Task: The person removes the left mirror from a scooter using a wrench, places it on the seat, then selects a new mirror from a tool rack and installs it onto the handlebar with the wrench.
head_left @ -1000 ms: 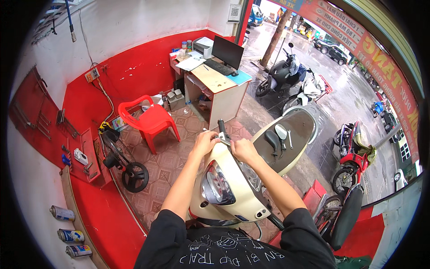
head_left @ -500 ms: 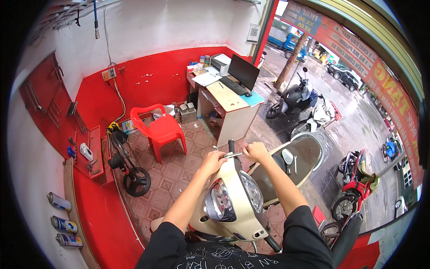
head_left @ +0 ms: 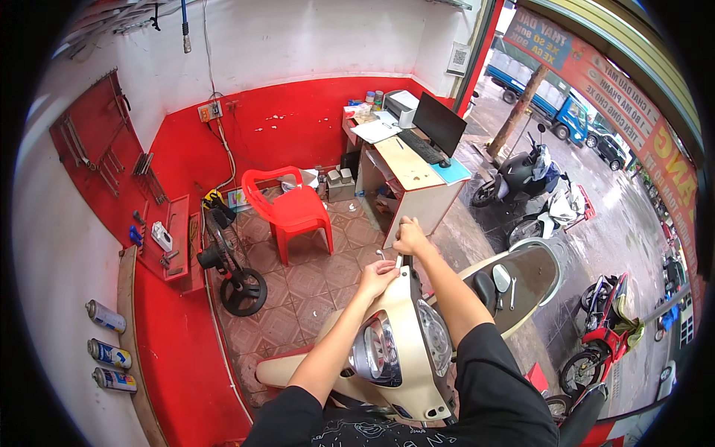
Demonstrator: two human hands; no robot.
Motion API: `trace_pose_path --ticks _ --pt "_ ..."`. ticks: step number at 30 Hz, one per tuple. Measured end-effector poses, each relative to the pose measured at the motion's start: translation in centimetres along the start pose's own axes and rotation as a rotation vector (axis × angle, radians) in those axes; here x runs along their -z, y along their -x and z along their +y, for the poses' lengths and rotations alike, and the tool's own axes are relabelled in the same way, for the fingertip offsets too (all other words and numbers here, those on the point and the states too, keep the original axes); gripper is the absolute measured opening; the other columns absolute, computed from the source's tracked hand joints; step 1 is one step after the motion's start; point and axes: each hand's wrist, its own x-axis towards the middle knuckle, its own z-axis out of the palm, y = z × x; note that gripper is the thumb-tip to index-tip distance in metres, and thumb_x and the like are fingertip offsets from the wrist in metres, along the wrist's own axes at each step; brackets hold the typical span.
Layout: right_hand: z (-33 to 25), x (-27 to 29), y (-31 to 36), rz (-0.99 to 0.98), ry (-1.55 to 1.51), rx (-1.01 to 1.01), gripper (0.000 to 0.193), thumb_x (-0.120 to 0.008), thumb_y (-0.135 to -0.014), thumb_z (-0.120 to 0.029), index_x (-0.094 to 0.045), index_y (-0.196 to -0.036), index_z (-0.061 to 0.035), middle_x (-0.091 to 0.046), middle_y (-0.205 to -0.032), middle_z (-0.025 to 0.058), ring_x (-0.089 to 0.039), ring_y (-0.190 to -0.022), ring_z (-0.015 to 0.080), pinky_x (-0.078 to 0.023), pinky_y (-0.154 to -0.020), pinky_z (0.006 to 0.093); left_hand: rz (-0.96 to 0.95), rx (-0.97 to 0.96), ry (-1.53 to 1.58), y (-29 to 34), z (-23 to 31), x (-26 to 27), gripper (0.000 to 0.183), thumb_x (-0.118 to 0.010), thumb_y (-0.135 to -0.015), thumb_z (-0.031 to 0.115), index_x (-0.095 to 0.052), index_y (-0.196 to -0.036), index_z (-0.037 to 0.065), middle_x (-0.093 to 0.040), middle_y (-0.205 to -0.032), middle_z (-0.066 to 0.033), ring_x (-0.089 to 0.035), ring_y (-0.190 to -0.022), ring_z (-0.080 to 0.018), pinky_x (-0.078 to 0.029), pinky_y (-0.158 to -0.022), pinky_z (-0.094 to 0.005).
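In front of me stands a cream scooter, its headlight side toward me. My right hand is closed round the far end of a silver wrench, over the scooter's handlebar. My left hand lies at the wrench's near end, fingers bent and pressed together at the handlebar cover; they hide that end and whatever it sits on. On the scooter's dark seat lie a rear-view mirror and another wrench.
A red plastic chair and a desk with a monitor stand beyond the scooter. At left are a wheeled fan, a red tool board and spray cans. Motorbikes are parked at right.
My right hand has swung away from me with the wrench, which lay crosswise and now points away. The left hand stays by its near end. My view has shifted left.
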Motion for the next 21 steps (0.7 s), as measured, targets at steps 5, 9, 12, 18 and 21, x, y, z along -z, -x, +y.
trace_pose_path --ticks 5,9,12,18,21 --pt "-4.0 -2.7 -2.9 -0.017 -0.294 -0.148 0.032 -0.068 -0.063 -0.008 -0.061 -0.094 -0.0045 -0.057 -0.099 0.0184 -0.057 -0.101 0.0365 -0.049 -0.084 0.0428 0.07 0.072 0.042 -0.2 0.0 -0.3 0.044 -0.072 -0.084 0.005 -0.057 -0.123 -0.007 -0.068 -0.113 -0.0163 -0.065 -0.102 -0.0199 -0.053 -0.088 -0.0298" --pt "-9.5 -2.7 -4.0 -0.089 -0.372 -0.23 0.066 -0.07 -0.069 -0.009 -0.044 -0.13 -0.0104 -0.048 -0.122 0.0248 -0.057 -0.107 0.0442 -0.05 -0.089 0.0477 0.053 -0.025 0.021 -0.4 -1.1 -0.1 0.032 -0.072 -0.081 0.001 -0.063 -0.11 -0.006 -0.068 -0.105 -0.0126 -0.065 -0.092 -0.019 -0.053 -0.084 -0.0292" --pt "-16.0 -2.5 -3.6 -0.145 -0.388 0.004 0.068 -0.073 -0.072 -0.019 -0.042 -0.132 -0.0069 -0.057 -0.121 0.0255 -0.059 -0.108 0.0434 -0.051 -0.089 0.0483 -0.029 -0.137 0.2 -0.9 -2.6 2.4 0.025 -0.069 -0.087 0.006 -0.062 -0.109 -0.002 -0.067 -0.106 -0.0102 -0.063 -0.095 -0.0169 -0.052 -0.085 -0.0293" --pt "-20.3 4.5 4.7 -0.262 -0.402 0.124 0.036 -0.068 -0.078 -0.035 -0.067 -0.097 -0.0043 -0.069 -0.081 0.0222 -0.069 -0.081 0.0378 -0.052 -0.079 0.0468 -0.245 -0.285 0.001 2.1 0.2 2.7 0.031 -0.065 -0.092 0.012 -0.06 -0.119 -0.002 -0.067 -0.112 -0.0088 -0.063 -0.099 -0.015 -0.051 -0.086 -0.029" --pt "-19.7 6.0 9.5 -0.199 -0.435 0.258 0.027 -0.071 -0.076 -0.027 -0.067 -0.089 -0.0042 -0.065 -0.067 0.0162 -0.065 -0.067 0.0362 -0.05 -0.071 0.0459 -0.246 -0.366 0.016 3.2 0.1 3.0 0.03 -0.06 -0.094 0.01 -0.06 -0.121 -0.003 -0.066 -0.113 -0.0091 -0.062 -0.098 -0.0142 -0.051 -0.085 -0.0288"
